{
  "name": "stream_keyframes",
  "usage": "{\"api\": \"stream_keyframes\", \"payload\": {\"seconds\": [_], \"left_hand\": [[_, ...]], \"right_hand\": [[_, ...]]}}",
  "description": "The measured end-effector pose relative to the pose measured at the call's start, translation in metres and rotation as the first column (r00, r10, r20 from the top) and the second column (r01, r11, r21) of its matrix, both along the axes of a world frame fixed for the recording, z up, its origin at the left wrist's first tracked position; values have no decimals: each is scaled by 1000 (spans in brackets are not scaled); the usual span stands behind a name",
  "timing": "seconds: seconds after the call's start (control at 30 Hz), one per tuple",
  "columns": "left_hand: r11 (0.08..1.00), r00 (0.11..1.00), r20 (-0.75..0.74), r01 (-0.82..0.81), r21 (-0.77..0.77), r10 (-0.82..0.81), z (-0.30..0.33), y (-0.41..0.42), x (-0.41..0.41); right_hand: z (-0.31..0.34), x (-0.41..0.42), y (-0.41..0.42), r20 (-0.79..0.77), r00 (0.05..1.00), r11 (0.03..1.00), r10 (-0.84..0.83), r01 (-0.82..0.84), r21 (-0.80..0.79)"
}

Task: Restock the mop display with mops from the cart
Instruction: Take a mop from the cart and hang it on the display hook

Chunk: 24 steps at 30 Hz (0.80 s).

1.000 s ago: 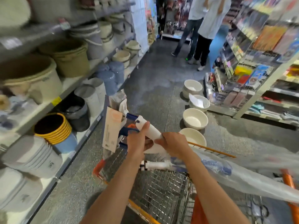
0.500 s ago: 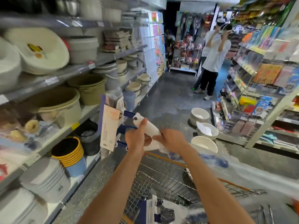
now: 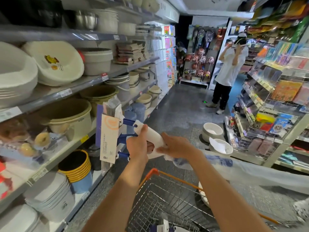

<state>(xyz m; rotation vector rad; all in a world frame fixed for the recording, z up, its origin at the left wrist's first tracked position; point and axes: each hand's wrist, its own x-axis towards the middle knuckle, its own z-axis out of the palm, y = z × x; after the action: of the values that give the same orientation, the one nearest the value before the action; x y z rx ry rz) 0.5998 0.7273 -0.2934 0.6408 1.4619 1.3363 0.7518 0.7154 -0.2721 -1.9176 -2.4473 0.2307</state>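
A store aisle ran ahead, basins on shelves (image 3: 107,77) to the left. Both hands, left (image 3: 137,146) and right (image 3: 175,145), gripped the mop (image 3: 147,136) above the cart (image 3: 167,198). Best carried level, its wrapped handle kept clear of the shelves.

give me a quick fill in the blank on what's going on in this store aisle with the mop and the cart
1. Both hands, left hand and right hand, grip the white body of one ____.
2. The mop is held above a wire cart with ____ trim.
3. The yellow buckets sit stacked on the ____ shelf on the person's left.

Missing words: mop; orange; bottom
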Motion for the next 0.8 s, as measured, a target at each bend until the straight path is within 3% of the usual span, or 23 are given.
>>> {"api": "stream_keyframes", "payload": {"seconds": [0.1, 0.33, 0.53, 0.8], "left_hand": [[1000, 998, -57, -3, -15, 2, 4, 8, -16], [987, 969, 190, 150, 54, -158, 19, 27, -58], [980, 970, 243, -44, 193, -4, 26, 17, -88], [974, 980, 199, -43, 222, -2, 55, -6, -120]], "right_hand": [[2, -13, 13, 12, 999, 999, 30, -30, -25], [12, -46, 44, -39, 998, 996, 45, -42, 80], [48, -71, 66, -138, 987, 983, 80, -55, 177], [108, -104, 51, -312, 920, 942, 235, -138, 305]]}}
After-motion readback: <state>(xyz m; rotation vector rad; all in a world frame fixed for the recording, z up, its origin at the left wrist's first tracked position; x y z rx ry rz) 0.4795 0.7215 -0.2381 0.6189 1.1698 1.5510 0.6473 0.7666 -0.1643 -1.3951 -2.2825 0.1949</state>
